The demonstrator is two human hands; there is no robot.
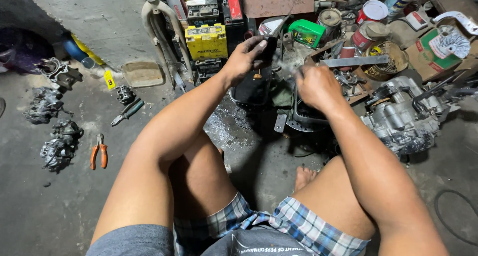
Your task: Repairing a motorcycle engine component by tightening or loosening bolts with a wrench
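A grimy concrete workshop floor (59,206) is seen from above, cluttered with engine parts and tins. A person sits on it with bare knees raised. The left hand (247,57) is lifted, its fingers curled closed around a small dark part (269,49). The right hand (317,87) is a loose fist just beside it, gripping something blurred that cannot be made out, above a dark basin (256,89). An engine block (403,116) lies to the right, a yellow battery (206,41) stands behind, and orange-handled pliers (98,151) lie well apart on the left.
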